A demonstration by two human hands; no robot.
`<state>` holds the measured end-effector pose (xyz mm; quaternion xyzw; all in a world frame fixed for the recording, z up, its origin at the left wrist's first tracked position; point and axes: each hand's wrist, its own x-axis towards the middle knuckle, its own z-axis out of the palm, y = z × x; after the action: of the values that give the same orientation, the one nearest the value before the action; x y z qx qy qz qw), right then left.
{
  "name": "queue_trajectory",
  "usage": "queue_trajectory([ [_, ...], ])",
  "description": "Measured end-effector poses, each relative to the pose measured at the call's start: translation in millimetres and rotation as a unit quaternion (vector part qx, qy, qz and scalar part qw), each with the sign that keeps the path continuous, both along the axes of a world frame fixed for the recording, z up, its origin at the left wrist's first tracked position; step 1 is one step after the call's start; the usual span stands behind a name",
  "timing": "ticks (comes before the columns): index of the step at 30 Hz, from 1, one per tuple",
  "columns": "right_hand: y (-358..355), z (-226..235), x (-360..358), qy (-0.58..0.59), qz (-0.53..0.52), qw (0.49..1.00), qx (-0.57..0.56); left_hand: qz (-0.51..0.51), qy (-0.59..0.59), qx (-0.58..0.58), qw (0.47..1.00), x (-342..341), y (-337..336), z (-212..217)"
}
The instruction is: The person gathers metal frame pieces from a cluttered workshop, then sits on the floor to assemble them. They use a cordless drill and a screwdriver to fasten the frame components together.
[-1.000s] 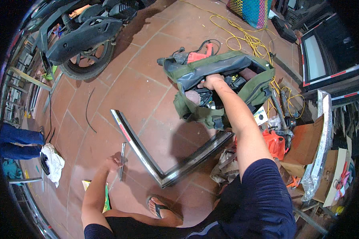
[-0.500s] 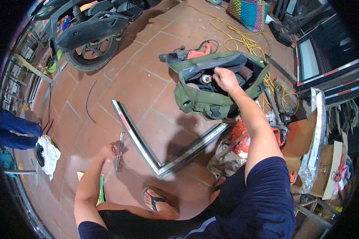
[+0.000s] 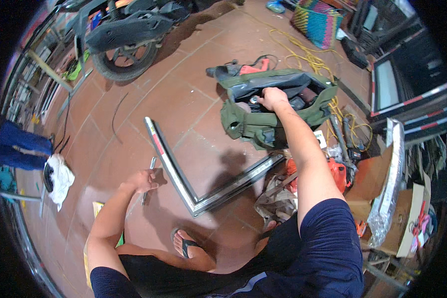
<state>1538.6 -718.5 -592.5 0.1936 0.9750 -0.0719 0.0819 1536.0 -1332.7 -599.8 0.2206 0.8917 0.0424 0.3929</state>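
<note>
On the right, my right hand (image 3: 273, 98) reaches into an open green tool bag (image 3: 248, 119) with a grey lining. Its fingers are curled down among dark items, beside a small round-ended object (image 3: 254, 100); what they hold, if anything, is hidden. My left hand (image 3: 142, 181) is low over the floor at the left, its fingers closed around the middle of a thin metal bar (image 3: 153, 163) whose two ends stick out. Between my hands lies an L-shaped metal frame piece (image 3: 176, 174), its corner toward me and a red-and-white sticker on its left leg.
A motorbike (image 3: 126, 47) stands at the far left. Behind the bag are a red power tool (image 3: 253, 67) and a coiled yellow cord (image 3: 310, 57). Cardboard (image 3: 367, 169) and a plastic-wrapped strip (image 3: 387, 198) lie at right. Another person's blue-clad legs (image 3: 22, 144) show at left.
My right hand has shifted slightly left inside the bag, toward the round-ended object. My left hand has moved a little right and away from me, covering more of the bar. The view has tilted slightly.
</note>
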Motion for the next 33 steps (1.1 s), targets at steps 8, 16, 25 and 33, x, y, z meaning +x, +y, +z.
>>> queue_trajectory([
  [8, -12.7, -43.0, -37.8, 0.044, 0.038, 0.998, 0.026, 0.034, 0.036, -0.096, 0.994, 31.5, -80.6, 11.3],
  [16, -5.1, -34.5, -8.1, 0.130, 0.046, 0.990, -0.023, 0.034, 0.031, -0.076, 0.996, 26.8, -69.0, 11.3],
  [25, 10.1, 81.3, 51.6, 0.304, 0.013, 0.926, -0.225, -0.007, 0.083, 0.203, 0.976, -26.7, 56.4, 48.6],
  [33, -74.2, 224.1, 86.7, 0.334, 0.227, 0.830, -0.386, -0.040, 0.148, 0.553, 0.819, 10.1, 192.0, 160.3],
])
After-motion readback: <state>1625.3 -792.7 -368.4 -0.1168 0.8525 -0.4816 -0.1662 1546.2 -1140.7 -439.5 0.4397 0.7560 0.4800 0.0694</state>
